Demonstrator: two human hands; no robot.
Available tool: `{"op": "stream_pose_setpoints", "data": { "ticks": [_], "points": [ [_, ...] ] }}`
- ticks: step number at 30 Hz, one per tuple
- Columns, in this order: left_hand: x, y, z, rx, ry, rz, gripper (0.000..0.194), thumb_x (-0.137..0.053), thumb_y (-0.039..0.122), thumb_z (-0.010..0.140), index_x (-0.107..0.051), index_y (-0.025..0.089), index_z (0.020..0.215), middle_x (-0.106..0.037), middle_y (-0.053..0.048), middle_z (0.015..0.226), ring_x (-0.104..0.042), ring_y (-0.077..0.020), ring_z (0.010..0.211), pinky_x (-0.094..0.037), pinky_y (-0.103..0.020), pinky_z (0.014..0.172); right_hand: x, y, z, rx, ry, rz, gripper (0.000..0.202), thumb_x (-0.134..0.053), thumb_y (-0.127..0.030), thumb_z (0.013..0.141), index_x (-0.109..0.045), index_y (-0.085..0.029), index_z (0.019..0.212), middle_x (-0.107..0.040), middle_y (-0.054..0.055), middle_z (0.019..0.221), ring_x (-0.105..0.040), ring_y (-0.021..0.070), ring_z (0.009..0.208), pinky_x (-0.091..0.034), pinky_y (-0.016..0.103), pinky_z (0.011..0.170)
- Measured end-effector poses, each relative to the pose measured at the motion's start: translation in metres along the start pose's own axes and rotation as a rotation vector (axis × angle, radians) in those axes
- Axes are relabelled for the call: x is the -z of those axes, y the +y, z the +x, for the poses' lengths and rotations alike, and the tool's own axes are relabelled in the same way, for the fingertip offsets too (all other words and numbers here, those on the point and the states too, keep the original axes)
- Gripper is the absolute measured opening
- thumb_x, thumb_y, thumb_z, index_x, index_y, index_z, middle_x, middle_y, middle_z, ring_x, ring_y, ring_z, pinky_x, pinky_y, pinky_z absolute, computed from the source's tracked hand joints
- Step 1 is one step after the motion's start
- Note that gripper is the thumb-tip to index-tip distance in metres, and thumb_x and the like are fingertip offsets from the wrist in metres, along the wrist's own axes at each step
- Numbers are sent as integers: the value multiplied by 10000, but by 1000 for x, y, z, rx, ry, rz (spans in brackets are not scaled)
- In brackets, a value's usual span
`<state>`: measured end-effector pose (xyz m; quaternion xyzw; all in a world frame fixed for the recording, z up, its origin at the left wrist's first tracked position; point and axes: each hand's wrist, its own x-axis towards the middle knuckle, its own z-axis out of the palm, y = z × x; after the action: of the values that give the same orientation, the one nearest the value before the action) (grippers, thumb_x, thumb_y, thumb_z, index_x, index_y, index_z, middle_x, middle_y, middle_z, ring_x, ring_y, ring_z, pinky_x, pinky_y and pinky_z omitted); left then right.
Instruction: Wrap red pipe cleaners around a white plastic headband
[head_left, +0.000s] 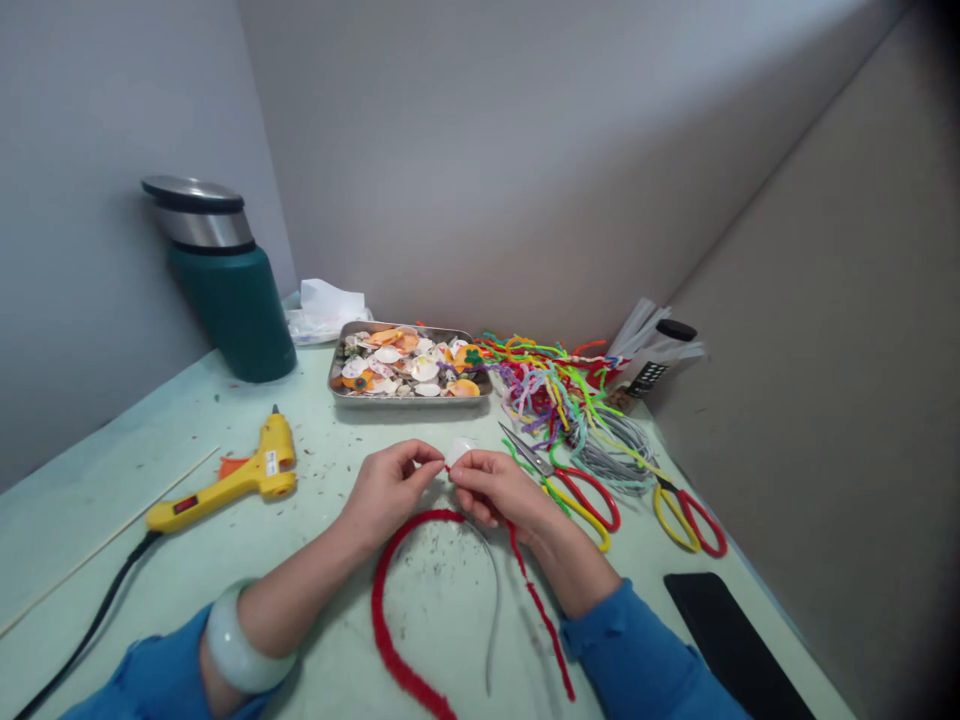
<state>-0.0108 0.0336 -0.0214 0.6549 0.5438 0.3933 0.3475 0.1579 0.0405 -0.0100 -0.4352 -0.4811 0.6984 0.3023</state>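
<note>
Pinched between the fingertips of my left hand (401,492) and my right hand (499,487) is one end of a red pipe cleaner (538,605). Its long tail comes out under my right hand and hangs toward the table's front. Below my hands lies a curved headband (386,600), its left part wrapped in fuzzy red and its right part a bare thin grey band. Just beyond my fingertips is a small whitish piece (461,447), partly hidden. Scissors with red and yellow handles (574,490) lie close to my right hand.
A yellow glue gun (232,480) with a black cord lies left, near a thin stick (112,540). Behind are a green bottle (232,310), a metal tray of shells (409,402) and tangled pipe cleaners (555,390). At right are second scissors (690,515) and a black flat object (727,640).
</note>
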Motion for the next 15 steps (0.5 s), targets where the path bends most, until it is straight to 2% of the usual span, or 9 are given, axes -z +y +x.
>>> {"op": "stream_pose_setpoints", "data": {
  "ticks": [4,7,10,13,15],
  "points": [
    [4,8,-2,-92,-47,157,206,-496,310,808,-652,186,754,-664,-11,713,-562,-148,650,-396,-243,613,7,-3,-2,-49,-17,-23,213,-640,-340,703,-518,-167,727,-544,-61,459,-351,31,284,-190,149,288],
    [6,15,-3,-195,-193,194,193,-490,265,808,-649,184,736,-661,-21,730,-566,-151,695,-396,-240,644,18,-6,-5,-109,-77,-134,160,-631,-288,700,-543,-154,697,-541,-55,449,-357,30,283,-191,155,288],
    [6,17,-4,-181,-316,163,191,-494,265,805,-656,186,740,-661,-12,706,-564,-144,668,-397,-232,625,25,-9,-8,-152,-131,-192,124,-629,-248,688,-558,-147,678,-533,-56,436,-360,31,284,-206,161,294],
    [5,15,-4,-151,-280,161,197,-496,280,809,-666,188,773,-664,-10,713,-560,-142,647,-395,-231,608,26,-7,-6,-143,-102,-167,146,-633,-269,697,-553,-149,676,-541,-51,442,-365,34,281,-199,160,287],
    [5,14,-4,-181,-245,189,192,-504,281,810,-677,197,818,-671,-15,756,-564,-145,665,-398,-236,624,24,-4,-4,-124,-69,-133,173,-640,-297,703,-550,-151,683,-546,-49,447,-366,35,279,-192,157,282]
  ]
}}
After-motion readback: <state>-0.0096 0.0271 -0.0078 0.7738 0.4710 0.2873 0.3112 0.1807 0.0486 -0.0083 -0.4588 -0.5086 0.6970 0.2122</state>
